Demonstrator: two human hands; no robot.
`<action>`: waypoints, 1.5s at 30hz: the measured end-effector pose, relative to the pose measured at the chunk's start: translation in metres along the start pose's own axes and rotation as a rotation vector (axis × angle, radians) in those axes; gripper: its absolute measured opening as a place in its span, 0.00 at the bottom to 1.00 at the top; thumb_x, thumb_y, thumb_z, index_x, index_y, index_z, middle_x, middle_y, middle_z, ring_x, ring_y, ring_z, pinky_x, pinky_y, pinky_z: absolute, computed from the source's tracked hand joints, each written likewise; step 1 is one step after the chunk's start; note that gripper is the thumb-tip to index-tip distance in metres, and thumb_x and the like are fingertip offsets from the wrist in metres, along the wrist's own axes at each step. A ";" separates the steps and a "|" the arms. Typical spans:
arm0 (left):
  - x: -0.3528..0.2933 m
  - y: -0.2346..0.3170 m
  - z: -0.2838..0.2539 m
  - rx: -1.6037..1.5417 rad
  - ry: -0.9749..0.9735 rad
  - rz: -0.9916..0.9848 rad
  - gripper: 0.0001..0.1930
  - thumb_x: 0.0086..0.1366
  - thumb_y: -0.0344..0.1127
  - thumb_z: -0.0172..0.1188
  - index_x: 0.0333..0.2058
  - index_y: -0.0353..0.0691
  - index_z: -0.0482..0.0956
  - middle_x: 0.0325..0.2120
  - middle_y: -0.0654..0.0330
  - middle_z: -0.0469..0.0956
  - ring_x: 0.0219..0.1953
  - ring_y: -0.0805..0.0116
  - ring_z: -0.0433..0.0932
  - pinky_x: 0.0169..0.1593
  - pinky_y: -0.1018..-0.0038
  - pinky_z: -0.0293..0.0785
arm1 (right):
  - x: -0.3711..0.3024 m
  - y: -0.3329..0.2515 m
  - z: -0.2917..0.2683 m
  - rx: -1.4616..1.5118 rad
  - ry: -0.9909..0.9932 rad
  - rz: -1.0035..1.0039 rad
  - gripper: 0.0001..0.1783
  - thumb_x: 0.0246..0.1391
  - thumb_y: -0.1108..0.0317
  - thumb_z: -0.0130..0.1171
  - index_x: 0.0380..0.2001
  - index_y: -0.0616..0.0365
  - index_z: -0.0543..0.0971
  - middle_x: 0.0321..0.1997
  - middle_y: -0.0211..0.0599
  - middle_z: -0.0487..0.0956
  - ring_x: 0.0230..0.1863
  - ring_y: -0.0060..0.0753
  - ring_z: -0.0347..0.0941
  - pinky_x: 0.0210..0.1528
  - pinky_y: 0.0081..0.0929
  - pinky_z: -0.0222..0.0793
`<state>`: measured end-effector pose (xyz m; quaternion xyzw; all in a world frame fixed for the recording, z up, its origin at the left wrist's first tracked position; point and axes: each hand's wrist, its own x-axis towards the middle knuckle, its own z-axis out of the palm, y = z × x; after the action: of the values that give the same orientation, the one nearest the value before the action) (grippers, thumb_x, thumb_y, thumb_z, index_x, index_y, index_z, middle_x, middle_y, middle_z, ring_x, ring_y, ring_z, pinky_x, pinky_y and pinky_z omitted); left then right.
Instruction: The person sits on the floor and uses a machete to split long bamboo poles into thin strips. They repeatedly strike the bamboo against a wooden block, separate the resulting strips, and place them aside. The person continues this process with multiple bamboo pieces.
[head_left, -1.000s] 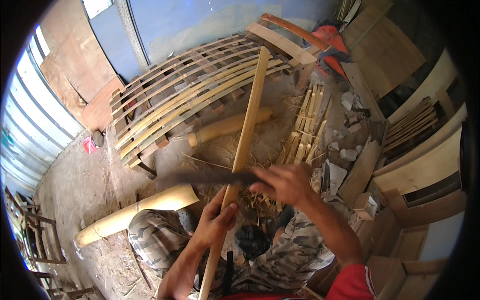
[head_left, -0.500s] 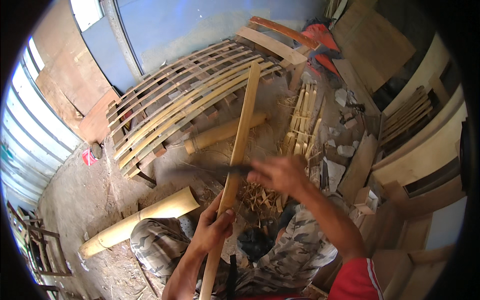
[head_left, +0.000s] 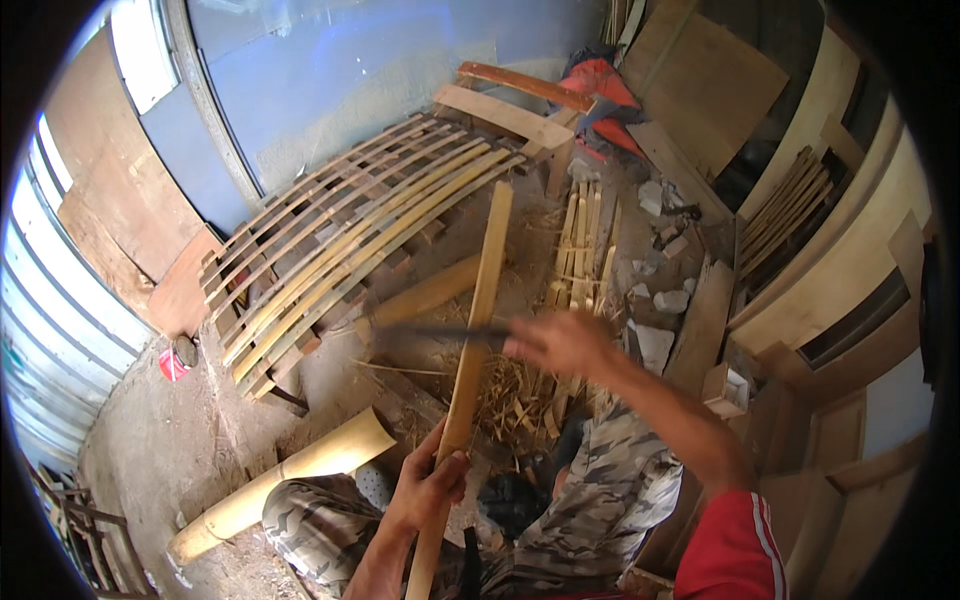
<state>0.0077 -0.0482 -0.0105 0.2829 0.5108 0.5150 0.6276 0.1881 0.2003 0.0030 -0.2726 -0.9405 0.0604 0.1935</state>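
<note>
Under a blue wall (head_left: 300,60), bamboo strip (head_left: 463,395) meets dark blade (head_left: 435,333)

The strip rises over camouflage trousers (head_left: 315,525) — left hand (head_left: 428,487) wrapped round it, blurred right hand (head_left: 565,345) apparently closed on the blade. The blade crosses farther from the left hand than a second ago, suggesting progress along the strip. Shavings (head_left: 520,395) lie below; farther right — a small open box (head_left: 716,388), contents indiscernible

Tan strip (head_left: 465,400), camouflage trousers (head_left: 318,525), red sleeve (head_left: 728,550)
</note>
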 end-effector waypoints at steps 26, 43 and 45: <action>0.002 -0.004 0.025 0.144 0.070 -0.090 0.28 0.67 0.29 0.52 0.65 0.38 0.59 0.25 0.66 0.69 0.19 0.79 0.66 0.24 0.78 0.65 | -0.031 0.059 0.011 0.015 -0.170 0.175 0.33 0.58 0.34 0.47 0.42 0.52 0.84 0.17 0.38 0.79 0.16 0.39 0.76 0.19 0.36 0.70; 0.006 -0.009 0.019 0.065 0.035 -0.109 0.28 0.67 0.29 0.52 0.65 0.37 0.59 0.24 0.65 0.70 0.18 0.78 0.67 0.23 0.79 0.65 | -0.033 0.069 0.008 0.038 -0.119 0.203 0.32 0.60 0.35 0.45 0.39 0.51 0.85 0.16 0.36 0.78 0.14 0.38 0.73 0.18 0.36 0.70; 0.008 -0.006 0.013 0.106 0.061 -0.070 0.28 0.67 0.29 0.52 0.65 0.38 0.59 0.24 0.65 0.70 0.18 0.78 0.67 0.23 0.79 0.66 | -0.029 0.048 0.016 0.022 0.077 -0.103 0.31 0.60 0.36 0.47 0.40 0.52 0.85 0.17 0.35 0.80 0.11 0.32 0.71 0.15 0.32 0.67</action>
<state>0.0216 -0.0407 -0.0147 0.2820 0.5657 0.4735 0.6134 0.2280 0.2249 -0.0321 -0.2237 -0.9445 0.0499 0.2353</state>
